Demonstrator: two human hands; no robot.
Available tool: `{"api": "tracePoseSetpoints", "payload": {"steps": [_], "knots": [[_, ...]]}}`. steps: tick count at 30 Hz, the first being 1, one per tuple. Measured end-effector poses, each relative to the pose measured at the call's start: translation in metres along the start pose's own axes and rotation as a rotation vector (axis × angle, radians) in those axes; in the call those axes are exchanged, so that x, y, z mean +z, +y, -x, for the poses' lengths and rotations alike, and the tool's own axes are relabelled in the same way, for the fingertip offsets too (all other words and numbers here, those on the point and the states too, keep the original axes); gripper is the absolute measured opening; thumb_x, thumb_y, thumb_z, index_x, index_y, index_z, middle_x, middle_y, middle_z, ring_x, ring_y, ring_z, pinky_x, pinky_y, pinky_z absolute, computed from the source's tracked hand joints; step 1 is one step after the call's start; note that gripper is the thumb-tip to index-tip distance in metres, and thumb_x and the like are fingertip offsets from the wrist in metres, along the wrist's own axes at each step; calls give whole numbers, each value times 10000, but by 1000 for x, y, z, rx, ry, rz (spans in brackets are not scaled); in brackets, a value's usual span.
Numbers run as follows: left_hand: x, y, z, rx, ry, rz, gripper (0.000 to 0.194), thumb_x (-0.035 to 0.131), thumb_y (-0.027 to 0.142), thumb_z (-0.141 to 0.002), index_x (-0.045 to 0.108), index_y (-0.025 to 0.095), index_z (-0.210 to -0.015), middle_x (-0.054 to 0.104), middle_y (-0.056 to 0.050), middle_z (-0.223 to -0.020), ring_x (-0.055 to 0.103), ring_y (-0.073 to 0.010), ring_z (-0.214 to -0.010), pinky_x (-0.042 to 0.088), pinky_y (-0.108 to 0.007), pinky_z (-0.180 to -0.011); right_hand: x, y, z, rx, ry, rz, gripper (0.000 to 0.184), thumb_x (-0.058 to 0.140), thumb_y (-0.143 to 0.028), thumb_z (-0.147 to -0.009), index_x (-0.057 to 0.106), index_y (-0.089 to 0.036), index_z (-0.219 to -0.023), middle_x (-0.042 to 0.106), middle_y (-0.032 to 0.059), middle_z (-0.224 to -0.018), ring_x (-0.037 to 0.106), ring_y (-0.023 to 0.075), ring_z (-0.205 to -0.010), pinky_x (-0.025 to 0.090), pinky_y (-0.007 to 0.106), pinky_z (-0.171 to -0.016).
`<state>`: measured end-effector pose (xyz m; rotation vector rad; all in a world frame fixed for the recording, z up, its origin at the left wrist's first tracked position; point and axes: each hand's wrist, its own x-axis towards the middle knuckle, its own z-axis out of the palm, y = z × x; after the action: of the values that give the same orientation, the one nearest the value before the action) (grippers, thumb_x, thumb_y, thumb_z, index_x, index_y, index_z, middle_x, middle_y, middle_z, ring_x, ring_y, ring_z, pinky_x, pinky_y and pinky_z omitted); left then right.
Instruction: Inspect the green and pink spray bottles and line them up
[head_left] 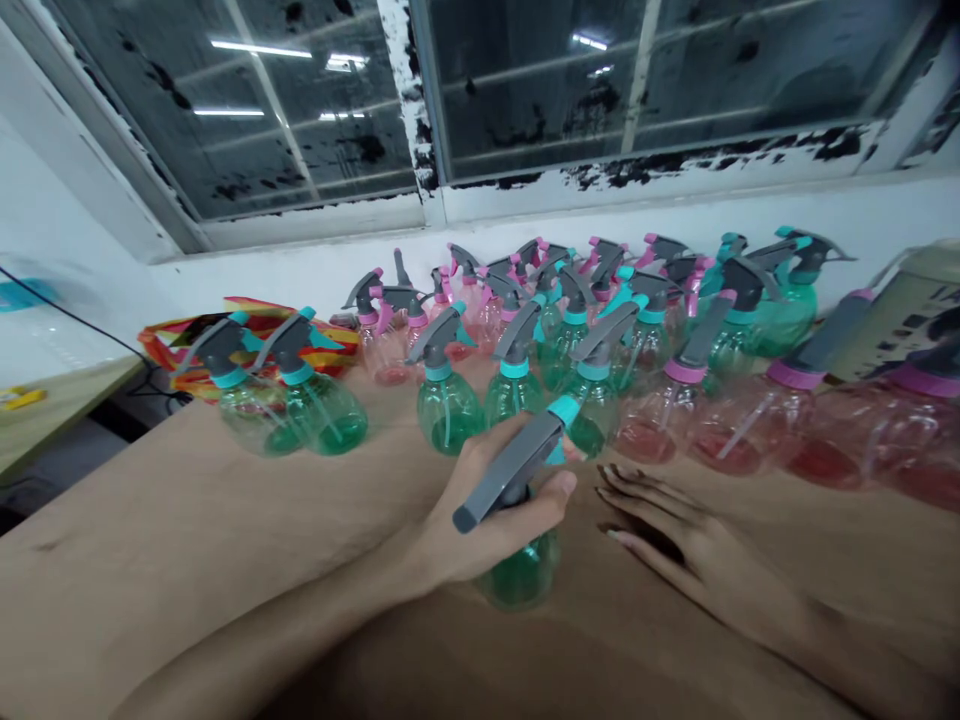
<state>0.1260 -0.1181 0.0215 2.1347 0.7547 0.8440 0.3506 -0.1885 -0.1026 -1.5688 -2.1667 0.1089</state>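
Observation:
My left hand is wrapped round the neck of a green spray bottle with a grey and turquoise trigger head. The bottle is upright at the middle of the wooden table. To its right, my right hand is held low over the tabletop, palm down, with its fingers stretched out and nothing in them. Just beyond the hands stand green spray bottles, one of them straight behind my left hand. Pink spray bottles, such as one beyond my right fingertips, continue the row to the right.
Several more pink and green bottles crowd the back by the white wall. Two green bottles stand at the left before a red and yellow bag. A printed container is at the right. Windows are above; another table is far left.

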Motion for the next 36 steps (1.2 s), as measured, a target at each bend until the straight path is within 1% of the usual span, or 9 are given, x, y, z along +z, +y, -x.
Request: {"api": "tracePoseSetpoints", "payload": {"steps": [3, 7, 9, 11, 14, 16, 22, 29, 36], "knots": [[1, -2, 1, -6, -9, -13, 268, 529, 279, -741, 596, 237, -997, 562, 32, -584, 475, -125, -421, 414, -255, -431, 1, 1, 1, 9, 7, -1, 431, 459, -395, -887, 489, -246, -1291, 492, 28, -1345, 394, 237, -1267, 373, 440, -1036], [4, -4, 3, -31, -12, -37, 336, 532, 240, -747, 562, 231, -1082, 559, 43, -554, 524, -140, -441, 445, -257, -448, 0, 1, 1, -4, -19, 17, 421, 443, -390, -896, 499, -226, -1281, 474, 30, -1361, 366, 226, -1285, 355, 434, -1049], [4, -6, 4, -4, -11, -60, 379, 560, 234, -735, 538, 232, -1113, 616, 19, -661, 572, -155, -505, 481, -275, -505, 0, 1, 0, 0, -37, 25, 435, 430, -392, -903, 481, -211, -1294, 460, 33, -1372, 355, 218, -1292, 341, 435, -1057], [3, -8, 3, 56, -33, -54, 486, 621, 224, -702, 491, 238, -1170, 659, -22, -857, 628, -187, -661, 516, -302, -627, -1, 1, 0, 8, -42, 24, 447, 426, -395, -904, 464, -206, -1308, 458, 35, -1373, 351, 215, -1295, 337, 437, -1059], [2, -12, 2, 154, -98, 20, 664, 682, 177, -669, 406, 280, -1264, 610, -42, -1133, 618, -222, -929, 502, -319, -799, -2, 0, 0, 11, -40, 6, 446, 434, -392, -900, 459, -224, -1312, 474, 28, -1361, 350, 214, -1295, 345, 432, -1055], [3, -13, 2, 178, -124, 57, 685, 676, 149, -681, 395, 308, -1286, 574, -31, -1210, 610, -215, -966, 497, -316, -819, -2, 1, 0, 14, -28, -7, 447, 445, -391, -895, 458, -235, -1314, 482, 25, -1354, 359, 218, -1289, 353, 434, -1050], [11, -16, 5, 153, -26, 34, 640, 574, 56, -678, 441, 299, -1255, 631, -10, -1030, 630, -193, -878, 524, -298, -751, -1, 2, 0, 6, 5, -31, 421, 464, -385, -885, 500, -247, -1281, 498, 27, -1339, 391, 233, -1268, 373, 438, -1038], [12, -12, 7, 124, -19, 16, 634, 550, 32, -653, 472, 317, -1215, 626, 3, -1025, 634, -186, -866, 520, -280, -740, -1, 2, 1, 3, -20, 1, 436, 446, -383, -894, 480, -226, -1299, 479, 30, -1356, 372, 228, -1281, 357, 432, -1050], [9, -10, 8, 87, 45, -77, 490, 561, 76, -639, 513, 258, -1091, 633, -19, -922, 627, -214, -778, 522, -359, -754, -2, 1, 1, 9, -36, 12, 434, 430, -390, -902, 483, -212, -1294, 467, 25, -1366, 357, 219, -1291, 348, 425, -1059]]}}
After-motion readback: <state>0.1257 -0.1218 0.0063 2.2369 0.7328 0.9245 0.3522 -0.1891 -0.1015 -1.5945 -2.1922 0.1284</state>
